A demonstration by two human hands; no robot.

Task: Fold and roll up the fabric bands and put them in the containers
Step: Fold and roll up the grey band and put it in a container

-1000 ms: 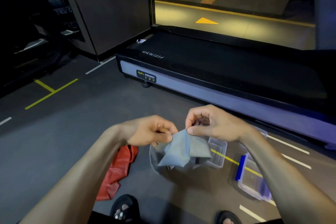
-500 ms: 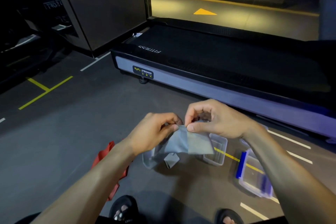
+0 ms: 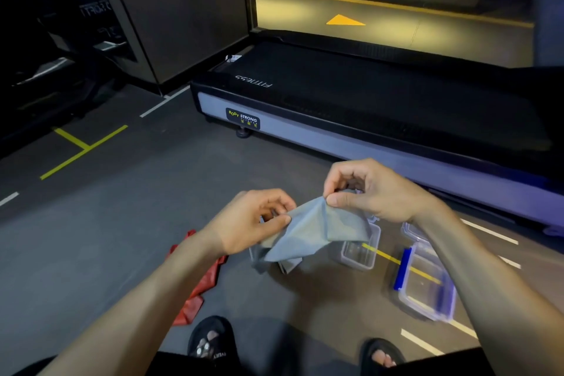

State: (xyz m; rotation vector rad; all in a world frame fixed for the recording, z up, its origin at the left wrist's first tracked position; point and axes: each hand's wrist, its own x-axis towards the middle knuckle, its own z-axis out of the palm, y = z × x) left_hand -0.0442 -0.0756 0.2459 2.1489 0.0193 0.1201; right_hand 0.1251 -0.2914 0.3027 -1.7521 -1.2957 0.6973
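Floor of dark grey rubber carries everything we record, and it is marked with yellow and white tape lines. Toward its left part we note a red fabric band, lying crumpled and loose, partly hidden behind the left forearm. Just right of it we find the left hand, raised above the floor, with thumb and forefinger pinched together on the left corner of a grey fabric band. That band hangs between both hands, part folded, with its lower folds drooping toward the floor; we cannot tell whether they touch it. At the band's upper right corner we observe the right hand, its thumb and curled fingers clamped on the cloth edge. Below and behind the band's right side a small clear container stands open on the floor, across a yellow tape line. Near it to the right we log a larger clear container with blue clips, also on that line, apart from the smaller one. Along the far side of the floor a treadmill runs across, labelled BODY STRONG. At the near edge we see two feet in dark sandals.
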